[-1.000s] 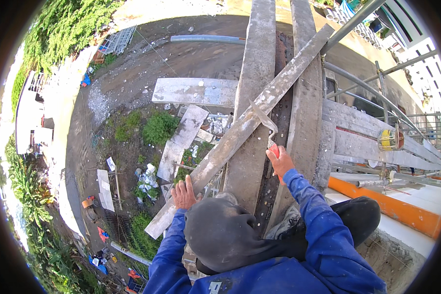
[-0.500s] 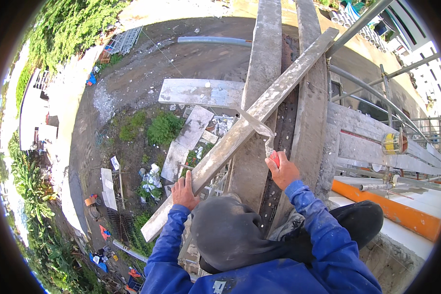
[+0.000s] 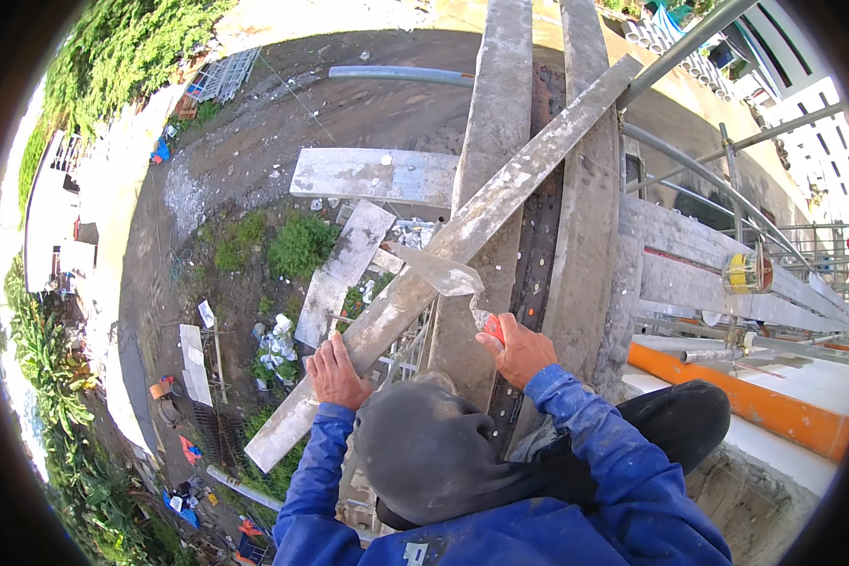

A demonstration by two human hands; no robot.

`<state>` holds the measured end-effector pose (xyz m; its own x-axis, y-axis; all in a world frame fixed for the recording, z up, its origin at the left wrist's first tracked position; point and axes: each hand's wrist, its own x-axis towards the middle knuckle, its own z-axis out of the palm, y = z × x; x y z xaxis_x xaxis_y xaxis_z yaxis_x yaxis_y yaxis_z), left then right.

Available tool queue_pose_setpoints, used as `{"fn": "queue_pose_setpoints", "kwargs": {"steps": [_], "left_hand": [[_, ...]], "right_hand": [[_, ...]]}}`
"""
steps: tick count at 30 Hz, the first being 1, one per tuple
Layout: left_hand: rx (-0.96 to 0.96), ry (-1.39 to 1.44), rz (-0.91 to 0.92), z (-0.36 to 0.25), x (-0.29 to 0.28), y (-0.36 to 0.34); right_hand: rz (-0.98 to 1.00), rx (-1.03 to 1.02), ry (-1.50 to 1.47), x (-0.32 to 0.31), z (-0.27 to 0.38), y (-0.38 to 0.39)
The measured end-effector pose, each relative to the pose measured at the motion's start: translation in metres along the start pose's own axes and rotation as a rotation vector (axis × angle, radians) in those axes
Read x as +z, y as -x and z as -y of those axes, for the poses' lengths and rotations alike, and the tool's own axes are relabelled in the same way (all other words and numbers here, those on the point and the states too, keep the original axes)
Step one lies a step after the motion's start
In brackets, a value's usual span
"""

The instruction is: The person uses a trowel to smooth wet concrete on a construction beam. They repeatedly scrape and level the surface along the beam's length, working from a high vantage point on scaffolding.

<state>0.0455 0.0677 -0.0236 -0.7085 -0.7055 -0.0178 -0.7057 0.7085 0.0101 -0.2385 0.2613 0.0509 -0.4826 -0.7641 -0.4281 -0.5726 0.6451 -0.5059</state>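
Observation:
A long, mortar-stained board [image 3: 500, 203] lies diagonally across two grey concrete-coloured strips. My left hand [image 3: 338, 374] grips its lower left part, fingers over the upper face; the thumb is partly hidden. In my right hand [image 3: 517, 351] is a pointed trowel [image 3: 434, 272], held by its red handle. The blade lies over the middle of the board, its tip toward the left; whether it touches the wood I cannot tell. My right fist is just above the dark gap between the strips.
Ground with rubble, pale slabs [image 3: 373, 176] and a green bush [image 3: 302, 242] lies far below on the left. Scaffold pipes [image 3: 679, 57] cross at the right, near an orange beam [image 3: 745, 401] and a yellow round object [image 3: 747, 274]. My dark-clad knees take up the near middle.
The trowel has moved left and nearer along the board, toward my left hand, and its blade has turned somewhat. My left hand keeps its place on the board; the whole view has shifted slightly.

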Motion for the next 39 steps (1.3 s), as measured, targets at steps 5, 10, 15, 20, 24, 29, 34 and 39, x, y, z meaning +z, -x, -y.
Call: {"fn": "queue_pose_setpoints", "kwargs": {"steps": [5, 10, 15, 20, 24, 29, 34, 39], "left_hand": [[-0.006, 0.035, 0.024, 0.007, 0.001, 0.003], [0.015, 0.038, 0.041, 0.000, -0.001, -0.001], [0.009, -0.011, 0.012, 0.002, 0.007, 0.010], [0.052, -0.060, -0.045, 0.002, 0.023, 0.010], [0.040, -0.020, 0.006, -0.004, 0.010, 0.009], [0.045, -0.049, -0.031, 0.001, 0.021, 0.008], [0.021, -0.002, 0.008, -0.005, 0.007, 0.007], [0.032, 0.010, -0.037, -0.008, 0.014, 0.004]], "right_hand": [[-0.205, -0.187, -0.114, -0.026, 0.024, -0.004], [-0.094, 0.112, -0.028, -0.012, -0.022, -0.039], [-0.133, -0.156, -0.109, -0.016, 0.019, -0.023], [-0.146, 0.051, -0.008, -0.010, -0.027, -0.049], [-0.083, -0.021, -0.055, -0.018, 0.003, -0.033], [-0.083, 0.051, -0.012, -0.011, -0.022, -0.050], [-0.075, -0.086, -0.067, -0.018, 0.006, -0.030], [-0.077, 0.119, -0.035, -0.003, -0.023, -0.042]]}}
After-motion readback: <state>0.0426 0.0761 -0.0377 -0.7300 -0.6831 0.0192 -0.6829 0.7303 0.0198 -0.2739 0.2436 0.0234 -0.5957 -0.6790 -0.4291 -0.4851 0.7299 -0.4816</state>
